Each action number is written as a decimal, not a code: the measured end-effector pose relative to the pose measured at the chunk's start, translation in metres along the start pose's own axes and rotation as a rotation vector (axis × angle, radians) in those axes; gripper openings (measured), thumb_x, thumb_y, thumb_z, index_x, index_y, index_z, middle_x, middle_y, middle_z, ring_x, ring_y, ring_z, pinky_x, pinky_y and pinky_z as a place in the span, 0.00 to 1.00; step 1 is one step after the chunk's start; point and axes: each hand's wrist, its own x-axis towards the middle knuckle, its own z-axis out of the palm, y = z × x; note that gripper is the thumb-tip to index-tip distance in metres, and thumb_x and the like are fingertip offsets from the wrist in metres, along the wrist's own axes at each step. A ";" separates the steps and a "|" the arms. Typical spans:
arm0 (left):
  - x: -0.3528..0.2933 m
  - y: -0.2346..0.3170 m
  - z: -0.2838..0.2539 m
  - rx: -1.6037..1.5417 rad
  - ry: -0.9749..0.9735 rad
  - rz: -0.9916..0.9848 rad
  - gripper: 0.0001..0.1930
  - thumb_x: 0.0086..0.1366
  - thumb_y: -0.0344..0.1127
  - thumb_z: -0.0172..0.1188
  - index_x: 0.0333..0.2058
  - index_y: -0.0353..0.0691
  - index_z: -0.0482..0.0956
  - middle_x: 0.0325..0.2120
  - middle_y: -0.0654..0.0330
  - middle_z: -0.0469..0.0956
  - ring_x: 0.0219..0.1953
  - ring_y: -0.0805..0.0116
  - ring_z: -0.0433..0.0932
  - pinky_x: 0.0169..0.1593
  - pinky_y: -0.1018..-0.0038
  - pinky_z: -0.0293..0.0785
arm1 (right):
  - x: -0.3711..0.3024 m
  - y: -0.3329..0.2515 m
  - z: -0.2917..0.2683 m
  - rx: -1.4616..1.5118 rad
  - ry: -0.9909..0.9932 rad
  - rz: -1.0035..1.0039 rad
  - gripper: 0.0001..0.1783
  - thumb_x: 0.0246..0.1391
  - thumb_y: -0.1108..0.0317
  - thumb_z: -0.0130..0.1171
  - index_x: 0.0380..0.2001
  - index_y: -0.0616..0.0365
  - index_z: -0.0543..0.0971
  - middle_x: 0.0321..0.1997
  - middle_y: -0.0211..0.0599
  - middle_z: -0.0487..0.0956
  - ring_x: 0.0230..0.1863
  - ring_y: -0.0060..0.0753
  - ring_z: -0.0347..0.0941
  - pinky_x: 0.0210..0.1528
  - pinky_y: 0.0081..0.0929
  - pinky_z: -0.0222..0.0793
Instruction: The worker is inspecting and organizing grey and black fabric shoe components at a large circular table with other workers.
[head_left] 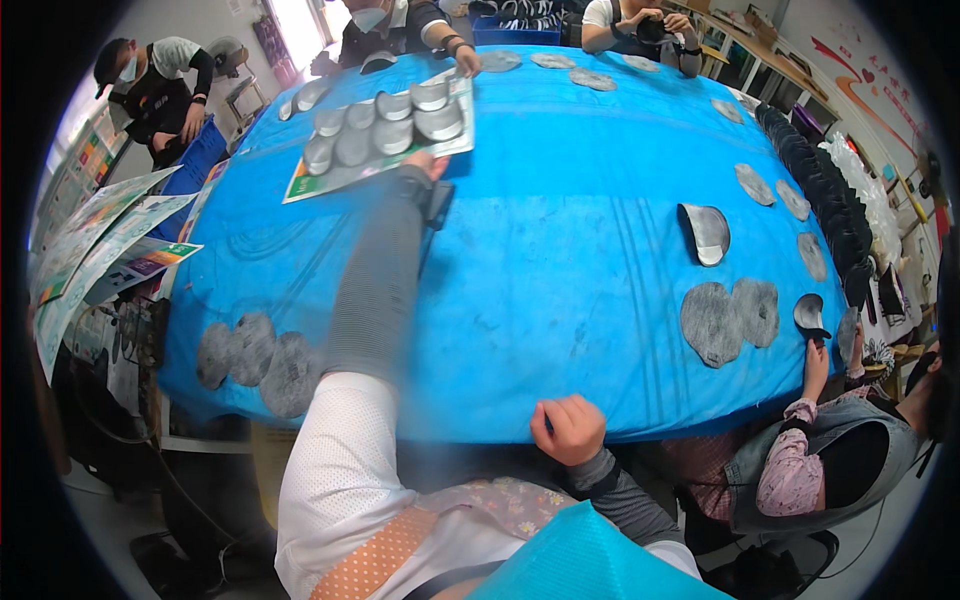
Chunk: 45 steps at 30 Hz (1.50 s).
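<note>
My left arm reaches far across the table, and my left hand is closed on the near edge of a flat printed board. Several curved grey pieces shaped like cap brims lie in rows on that board. A co-worker's hand is at the board's far right corner. My right hand is curled into a fist at the table's near edge, with nothing visible in it. Another curved brim-like piece, dark on one side, stands on the table to the right.
Grey oval pads lie at the near left of the blue-covered table, with more pads at the right. A person sits close on my right, holding a brim-like piece. Dark stacked pieces line the right edge. Printed boards lean at left.
</note>
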 end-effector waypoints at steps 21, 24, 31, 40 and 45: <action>0.009 0.059 -0.070 1.104 0.850 0.477 0.64 0.34 0.66 0.66 0.61 0.29 0.43 0.60 0.39 0.48 0.64 0.47 0.46 0.65 0.59 0.43 | 0.001 0.007 -0.003 0.044 0.028 0.001 0.07 0.39 0.75 0.59 0.17 0.56 0.71 0.13 0.31 0.62 0.15 0.33 0.61 0.15 0.29 0.54; 0.024 0.062 -0.076 1.074 0.793 0.410 0.68 0.33 0.67 0.67 0.61 0.29 0.38 0.61 0.38 0.49 0.65 0.48 0.45 0.65 0.59 0.44 | 0.001 0.008 -0.001 0.022 0.002 0.001 0.06 0.38 0.74 0.60 0.18 0.56 0.71 0.13 0.31 0.63 0.15 0.31 0.61 0.15 0.28 0.54; 0.024 0.055 -0.072 1.109 0.734 0.410 0.67 0.33 0.61 0.71 0.62 0.31 0.37 0.57 0.40 0.57 0.60 0.48 0.58 0.61 0.62 0.55 | 0.000 0.009 0.002 0.023 -0.015 0.002 0.05 0.37 0.74 0.60 0.19 0.57 0.73 0.14 0.30 0.65 0.14 0.31 0.61 0.14 0.27 0.55; -0.002 0.055 -0.073 1.101 0.750 0.285 0.58 0.35 0.62 0.68 0.59 0.30 0.54 0.57 0.43 0.58 0.60 0.49 0.57 0.61 0.60 0.55 | 0.001 0.005 -0.002 0.017 -0.027 0.009 0.05 0.36 0.77 0.59 0.19 0.58 0.72 0.14 0.32 0.67 0.13 0.34 0.62 0.14 0.29 0.55; -0.053 0.073 -0.090 1.461 0.468 0.358 0.49 0.35 0.64 0.66 0.51 0.31 0.69 0.54 0.48 0.66 0.56 0.54 0.65 0.58 0.64 0.60 | -0.002 0.006 -0.002 0.026 -0.018 0.008 0.05 0.37 0.77 0.58 0.19 0.59 0.72 0.14 0.34 0.66 0.13 0.36 0.61 0.15 0.30 0.55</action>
